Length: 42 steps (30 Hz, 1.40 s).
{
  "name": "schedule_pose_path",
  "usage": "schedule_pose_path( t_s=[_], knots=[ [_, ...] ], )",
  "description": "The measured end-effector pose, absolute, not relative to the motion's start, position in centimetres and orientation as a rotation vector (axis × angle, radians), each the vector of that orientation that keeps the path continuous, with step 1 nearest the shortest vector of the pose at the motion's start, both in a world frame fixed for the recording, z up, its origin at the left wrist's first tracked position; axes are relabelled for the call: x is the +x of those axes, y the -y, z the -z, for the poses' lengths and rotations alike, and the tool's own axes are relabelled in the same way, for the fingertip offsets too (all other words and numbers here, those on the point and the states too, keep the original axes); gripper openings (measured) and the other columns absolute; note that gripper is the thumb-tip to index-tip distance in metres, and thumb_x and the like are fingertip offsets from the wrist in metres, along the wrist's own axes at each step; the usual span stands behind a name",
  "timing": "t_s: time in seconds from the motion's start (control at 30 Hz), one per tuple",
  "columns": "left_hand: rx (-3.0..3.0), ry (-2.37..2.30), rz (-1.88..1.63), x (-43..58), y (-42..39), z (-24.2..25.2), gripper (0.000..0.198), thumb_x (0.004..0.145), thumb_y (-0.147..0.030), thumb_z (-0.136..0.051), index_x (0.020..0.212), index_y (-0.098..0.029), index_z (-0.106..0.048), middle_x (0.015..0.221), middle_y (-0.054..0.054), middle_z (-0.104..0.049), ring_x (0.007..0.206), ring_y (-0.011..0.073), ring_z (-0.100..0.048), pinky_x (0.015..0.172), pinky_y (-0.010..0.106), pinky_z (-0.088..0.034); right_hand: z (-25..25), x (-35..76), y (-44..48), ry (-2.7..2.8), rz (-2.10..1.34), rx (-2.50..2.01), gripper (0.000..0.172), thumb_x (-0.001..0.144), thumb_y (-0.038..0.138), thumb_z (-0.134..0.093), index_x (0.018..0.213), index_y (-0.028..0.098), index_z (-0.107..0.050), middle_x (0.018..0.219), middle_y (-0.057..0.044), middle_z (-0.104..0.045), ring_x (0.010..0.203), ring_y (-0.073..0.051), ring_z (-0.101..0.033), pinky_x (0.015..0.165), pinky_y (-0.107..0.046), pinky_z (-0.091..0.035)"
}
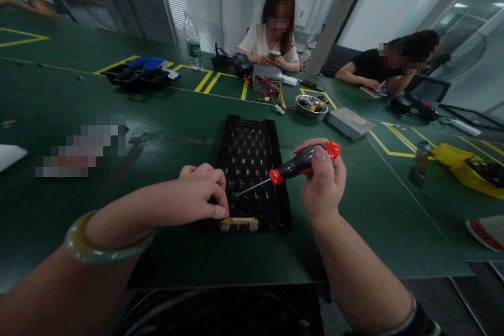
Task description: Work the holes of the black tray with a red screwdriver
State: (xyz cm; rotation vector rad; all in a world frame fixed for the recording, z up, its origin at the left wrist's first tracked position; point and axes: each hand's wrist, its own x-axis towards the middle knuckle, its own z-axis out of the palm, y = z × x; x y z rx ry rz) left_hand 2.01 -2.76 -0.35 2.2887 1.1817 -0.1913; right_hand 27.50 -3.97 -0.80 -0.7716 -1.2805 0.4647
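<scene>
While the right hand [323, 184] grips a long-shafted black-and-red screwdriver [295, 164], the left hand [202, 193] curls, hold unclear; likely screw work, next needing careful tip placement.

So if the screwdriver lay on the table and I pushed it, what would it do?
The screwdriver would probably roll, maybe in a curve, since its handle is fat and roundish but its shaft is thin. It's likely stiff, because the shaft looks straight, like a metal rod. The handle end is probably heavier, being much thicker.
</scene>
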Motion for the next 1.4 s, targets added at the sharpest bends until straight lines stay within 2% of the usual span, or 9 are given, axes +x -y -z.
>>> schedule_pose_path(
  t_s=[0.5,0.9,1.1,1.4],
  knots=[
    [2.356,-1.218,0.205,1.7,2.8,0.9,0.017,0.092,-0.041,-0.07,0.087,-0.038,-0.086,0.122,0.002,-0.066,0.123,0.0315,-0.052,0.104,0.052,-0.027,0.7,27.5,3.9,1.29,-0.491,-0.791,0.029,0.097,0.048,-0.068,0.082,0.023,-0.075,0.077,0.002,-0.068,0.072,-0.013,-0.059,0.067,-0.028,-0.047],
    [2.38,-1.275,0.178,2.1,3.1,1.4,0.018,0.09,-0.039,-0.07,0.081,-0.039,-0.086,0.119,0.003,-0.068,0.121,0.0324,-0.053,0.102,0.053,-0.028,0.7,27.5,3.9,1.304,-0.498,-0.804,0.029,0.097,0.048,-0.067,0.083,0.023,-0.075,0.08,0.002,-0.07,0.074,-0.012,-0.061,0.068,-0.028,-0.049],
    [2.36,-1.349,0.151,2.5,3.4,1.1,0.009,0.084,-0.037,-0.076,0.082,-0.033,-0.084,0.129,0.004,-0.066,0.128,0.0363,-0.05,0.106,0.055,-0.028,0.8,27.3,4.0,1.321,-0.504,-0.772,0.029,0.098,0.046,-0.066,0.083,0.023,-0.075,0.079,0.002,-0.07,0.072,-0.012,-0.059,0.067,-0.028,-0.047],
    [2.384,-1.209,0.117,1.6,3.0,0.5,0.031,0.1,-0.04,-0.057,0.088,-0.035,-0.085,0.136,0.004,-0.066,0.131,0.0352,-0.05,0.109,0.056,-0.026,1.0,26.3,5.4,1.392,-0.583,-0.682,0.027,0.097,0.047,-0.066,0.087,0.024,-0.076,0.079,0.0,-0.069,0.071,-0.014,-0.059,0.062,-0.031,-0.045]
  ],
)
